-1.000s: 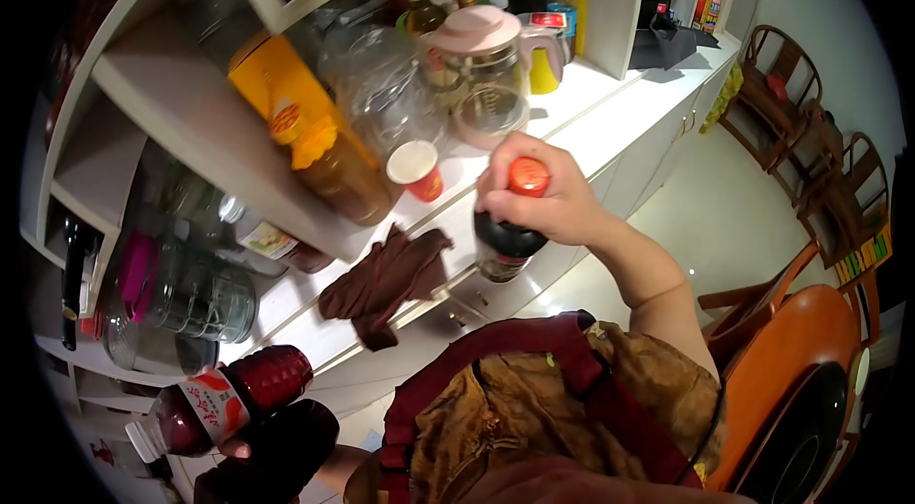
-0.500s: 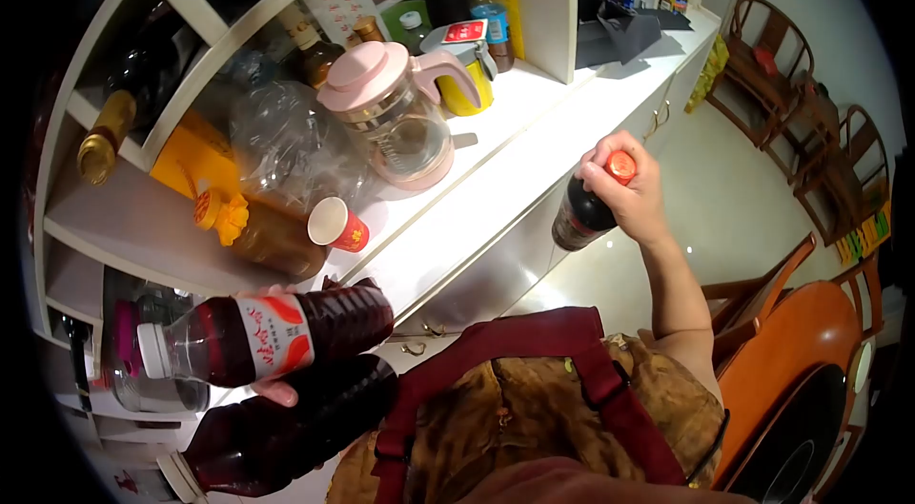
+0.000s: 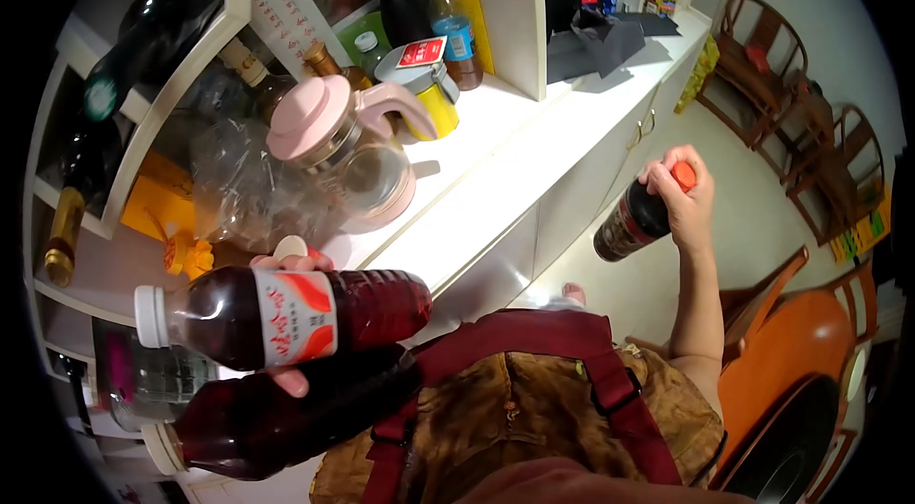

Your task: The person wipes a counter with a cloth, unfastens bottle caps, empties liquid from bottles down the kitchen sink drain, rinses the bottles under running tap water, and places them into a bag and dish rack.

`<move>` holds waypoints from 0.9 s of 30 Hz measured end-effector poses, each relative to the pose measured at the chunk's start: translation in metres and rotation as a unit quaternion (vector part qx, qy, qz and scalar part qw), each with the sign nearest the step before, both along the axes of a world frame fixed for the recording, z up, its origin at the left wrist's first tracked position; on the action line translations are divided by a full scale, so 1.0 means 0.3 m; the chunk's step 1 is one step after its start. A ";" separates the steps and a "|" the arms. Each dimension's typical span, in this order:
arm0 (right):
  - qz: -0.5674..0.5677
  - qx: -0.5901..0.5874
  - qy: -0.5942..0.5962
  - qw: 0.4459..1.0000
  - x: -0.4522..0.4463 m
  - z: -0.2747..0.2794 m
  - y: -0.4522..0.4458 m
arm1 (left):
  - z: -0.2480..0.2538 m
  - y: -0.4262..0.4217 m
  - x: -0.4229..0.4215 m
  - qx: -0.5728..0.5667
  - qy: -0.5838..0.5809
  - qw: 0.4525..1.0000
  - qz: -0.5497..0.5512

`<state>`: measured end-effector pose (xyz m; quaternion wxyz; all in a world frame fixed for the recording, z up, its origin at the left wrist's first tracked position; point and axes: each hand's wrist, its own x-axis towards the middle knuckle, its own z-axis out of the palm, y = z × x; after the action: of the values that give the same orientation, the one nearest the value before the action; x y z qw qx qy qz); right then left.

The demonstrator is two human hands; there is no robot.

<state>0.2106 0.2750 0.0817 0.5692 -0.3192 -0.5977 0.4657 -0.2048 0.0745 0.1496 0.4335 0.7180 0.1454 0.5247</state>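
Since the earlier frame, the red-capped bottle (image 3: 629, 226) had swung farther from the desk (image 3: 486, 185). The right hand (image 3: 682, 191) gripped its neck, likely because that narrow part fitted one fist. Well apart, the left hand (image 3: 303, 262) clasped the labelled bottle (image 3: 386, 313) sideways; a darker bottle (image 3: 286, 418) lay against it, probably braced by the body, its support hidden.

white counter (image 3: 496, 189), brightly lit | pale floor (image 3: 710, 156) | wooden chairs (image 3: 769, 30)
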 end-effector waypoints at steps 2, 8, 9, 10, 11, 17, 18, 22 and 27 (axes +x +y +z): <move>0.016 -0.010 -0.015 1.000 0.043 -0.023 0.107 | -0.052 0.025 0.061 -0.014 -0.085 0.996 0.018; 0.088 -0.029 -0.098 0.991 0.153 -0.040 0.418 | -0.068 0.193 0.212 0.017 -0.109 0.985 0.135; 0.100 -0.030 -0.113 0.988 0.163 -0.041 0.459 | -0.066 0.220 0.236 0.034 -0.103 0.982 0.156; 0.125 -0.051 -0.108 0.985 0.170 -0.037 0.503 | -0.064 0.260 0.273 0.062 -0.103 0.979 0.167; 0.142 -0.051 -0.105 0.983 0.163 -0.031 0.547 | -0.057 0.299 0.317 0.075 -0.112 0.976 0.172; 0.159 -0.055 -0.107 0.980 0.179 -0.037 0.623 | -0.034 0.536 0.449 0.036 -0.147 0.983 0.108; 0.154 -0.055 -0.090 0.982 0.192 -0.049 0.621 | -0.041 0.585 0.466 0.034 -0.161 0.982 0.091; 0.089 -0.058 -0.094 0.990 0.245 -0.047 0.554 | -0.065 0.684 0.477 -0.042 -0.176 0.984 0.004; 0.032 -0.064 -0.058 0.996 0.334 -0.051 0.502 | -0.093 0.766 0.451 -0.160 -0.167 0.970 -0.077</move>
<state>0.3107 0.4255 0.0665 0.4969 -0.3616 -0.6085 0.5020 -0.0694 0.3043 0.1217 0.5998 0.5509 0.0971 0.5722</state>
